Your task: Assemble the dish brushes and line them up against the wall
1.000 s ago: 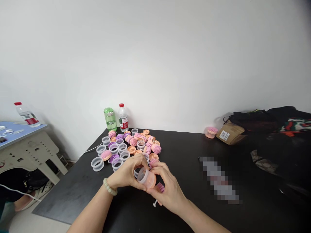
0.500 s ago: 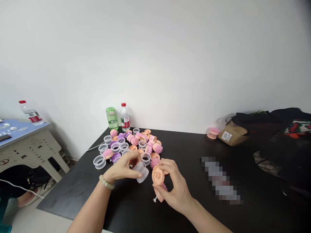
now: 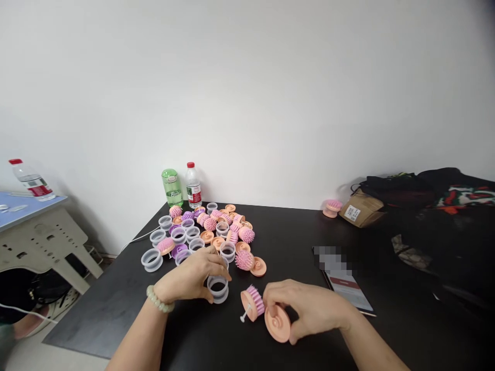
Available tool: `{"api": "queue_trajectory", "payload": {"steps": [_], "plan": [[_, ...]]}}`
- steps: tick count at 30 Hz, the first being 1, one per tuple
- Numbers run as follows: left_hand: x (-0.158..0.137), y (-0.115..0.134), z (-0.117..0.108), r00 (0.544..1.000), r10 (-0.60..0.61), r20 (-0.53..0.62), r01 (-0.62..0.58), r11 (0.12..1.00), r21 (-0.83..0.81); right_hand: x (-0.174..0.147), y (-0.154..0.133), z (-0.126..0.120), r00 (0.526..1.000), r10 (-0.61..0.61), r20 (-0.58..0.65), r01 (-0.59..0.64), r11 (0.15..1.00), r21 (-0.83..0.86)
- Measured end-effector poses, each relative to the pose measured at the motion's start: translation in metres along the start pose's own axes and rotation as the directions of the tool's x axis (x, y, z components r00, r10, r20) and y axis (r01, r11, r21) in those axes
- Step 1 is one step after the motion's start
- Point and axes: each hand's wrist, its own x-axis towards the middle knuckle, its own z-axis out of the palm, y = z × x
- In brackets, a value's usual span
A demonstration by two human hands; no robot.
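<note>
The right hand [image 3: 309, 307] is gripping a peach disc [image 3: 277, 323] at its edge, thumb on one side and fingers on the other, and is holding it tilted, its raised centre showing, low over the black table [image 3: 209, 342]. The left hand [image 3: 191, 273], with a beaded bracelet [image 3: 159, 304] circling its wrist, is curving around a clear ring [image 3: 219, 297] that is standing mouth-up, thumb to one side and fingers across to the other; whether it is squeezing the ring or only resting there, I cannot tell. Between the two hands, just beside the peach disc, a pink-bristled brush [image 3: 253, 303] is lying on its side, its white stem [image 3: 245, 313] pointing outward. Beyond the left hand a loose crowd of parts is spreading: more clear rings [image 3: 151, 263], pink brush heads [image 3: 245, 260], peach discs and a few purple discs [image 3: 179, 251]. Behind them a green bottle [image 3: 172, 188] and a red-capped water bottle [image 3: 193, 188] are standing side by side near the wall. Past the right hand a phone [image 3: 350, 296] is lying flat, part of its screen blurred, and farther off another brush [image 3: 331, 208] is sitting bristles-up beside a brown paper bag [image 3: 362, 208].
</note>
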Motion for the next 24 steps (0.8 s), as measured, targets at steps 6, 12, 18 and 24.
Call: {"api": "queue_trajectory", "payload": {"steps": [6,12,18,24], "plan": [[0.000,-0.001,0.006,0.999,-0.038,0.001,0.038,0.994,0.099,0.024,-0.001,0.021,0.994,0.009,-0.108,-0.017,0.997,-0.069],[-0.002,-0.006,0.008,0.998,-0.057,-0.023,0.059,0.994,0.091,0.037,0.007,0.033,0.960,-0.005,-0.280,-0.046,0.983,-0.178],[0.007,0.003,0.013,0.997,0.012,-0.076,-0.004,0.996,0.094,0.039,0.008,0.031,0.913,0.017,-0.408,-0.134,0.957,-0.259],[0.014,0.008,0.020,0.994,0.006,-0.105,0.019,0.972,0.236,0.030,0.008,0.018,0.863,0.043,-0.503,-0.195,0.948,-0.253]]}}
